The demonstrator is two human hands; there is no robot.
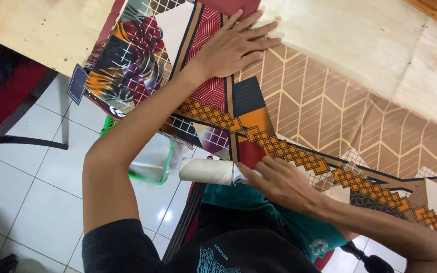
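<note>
Head view, looking down: you are pressing your left hand [233, 45] flat, fingers spread, on the patterned fabric [299, 111] where it is lying across the plywood table [360, 40]. That open palm is gripping nothing; it is evidently acting as a weight, keeping the cloth from sliding. Your right hand [279, 182] is resting at the near table edge, fingers loosely curled over the fabric's border and touching the end of a white roll [208, 171]. Whether those fingers are actually pinching the roll or the cloth you cannot tell from this angle. The roll is projecting sideways off the edge, just beside the hand, probably for easy reach. A green basket [153, 167] is sitting on the tiled floor [21, 202] below.
</note>
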